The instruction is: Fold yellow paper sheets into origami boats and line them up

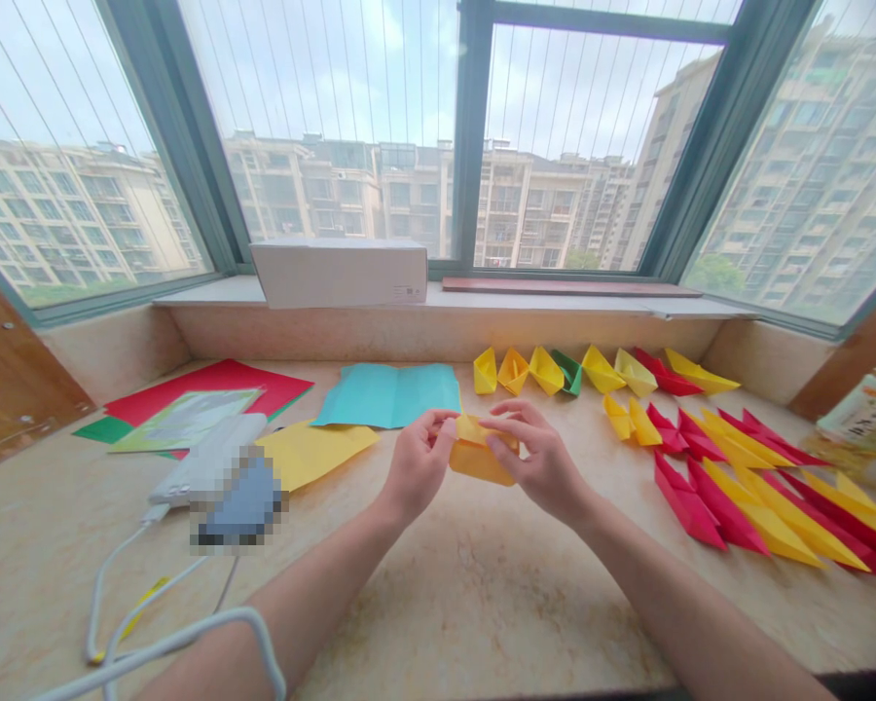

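Note:
A small piece of folded yellow paper is held up between my two hands, over the middle of the counter. My left hand pinches its left edge between thumb and fingers. On the other side, my right hand grips the upper right part, thumb in front and fingers along the top. Just behind the hands lies a creased turquoise sheet. Flat yellow paper rests to the left of my left hand. The far sides of the folds are hidden.
Folded paper boats in yellow, green and red line the back right, with more red and yellow folded pieces at right. Red sheets, a white power bank and cables lie left. A white box stands on the sill.

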A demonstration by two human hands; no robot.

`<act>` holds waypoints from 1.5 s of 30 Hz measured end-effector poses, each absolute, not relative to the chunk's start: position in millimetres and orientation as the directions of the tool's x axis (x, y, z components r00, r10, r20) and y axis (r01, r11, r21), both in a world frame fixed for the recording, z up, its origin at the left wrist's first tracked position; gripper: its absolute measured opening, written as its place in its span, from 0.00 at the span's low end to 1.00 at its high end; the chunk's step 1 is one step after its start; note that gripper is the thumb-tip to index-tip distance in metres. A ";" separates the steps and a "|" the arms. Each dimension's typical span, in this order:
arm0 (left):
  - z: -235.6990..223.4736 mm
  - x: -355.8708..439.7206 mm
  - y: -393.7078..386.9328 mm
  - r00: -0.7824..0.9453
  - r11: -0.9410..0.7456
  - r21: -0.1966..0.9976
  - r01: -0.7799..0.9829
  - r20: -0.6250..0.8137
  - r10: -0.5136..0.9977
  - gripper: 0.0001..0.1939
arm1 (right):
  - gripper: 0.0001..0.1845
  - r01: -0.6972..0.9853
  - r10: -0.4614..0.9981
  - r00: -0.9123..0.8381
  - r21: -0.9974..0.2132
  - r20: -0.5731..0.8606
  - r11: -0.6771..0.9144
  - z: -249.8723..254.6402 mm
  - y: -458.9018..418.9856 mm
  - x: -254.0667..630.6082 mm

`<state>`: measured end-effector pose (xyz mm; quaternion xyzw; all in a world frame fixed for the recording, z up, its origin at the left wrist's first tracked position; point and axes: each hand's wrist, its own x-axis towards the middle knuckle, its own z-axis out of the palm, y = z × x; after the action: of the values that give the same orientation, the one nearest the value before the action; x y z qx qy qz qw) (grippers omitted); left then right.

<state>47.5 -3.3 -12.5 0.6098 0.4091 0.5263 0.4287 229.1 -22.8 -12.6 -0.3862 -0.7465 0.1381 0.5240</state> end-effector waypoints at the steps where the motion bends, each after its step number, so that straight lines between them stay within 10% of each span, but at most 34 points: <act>1: -11.4 47.5 -4.1 0.114 -0.307 0.949 0.065 0.299 0.947 0.19 | 0.12 0.431 0.720 -0.166 -0.607 0.674 0.668 -12.5 -23.0 228.9; 16: -8.8 44.2 1.2 0.010 -0.088 0.995 -0.041 0.088 0.996 0.18 | 0.18 0.482 0.803 -0.104 -0.676 0.587 0.557 -13.6 -19.7 233.3; 30: -14.4 47.4 -0.7 0.035 -0.208 0.975 0.075 0.206 0.978 0.19 | 0.13 0.540 0.927 0.086 -0.799 0.365 0.264 -11.5 -22.7 226.3; 38: -15.2 45.2 0.1 0.009 -0.282 0.950 0.135 0.283 0.959 0.21 | 0.10 0.773 0.798 0.042 -0.526 0.601 0.355 -13.9 -23.6 231.7; 45: -13.0 47.8 -3.2 0.011 -0.297 0.942 0.156 0.299 0.954 0.20 | 0.15 0.692 0.726 -0.012 -0.518 0.688 0.502 -16.3 -23.5 227.2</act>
<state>47.8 -3.2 -13.0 0.6041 0.4593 0.5323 0.3751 227.2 -23.5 -16.3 -0.4987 -0.7110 0.0169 0.4955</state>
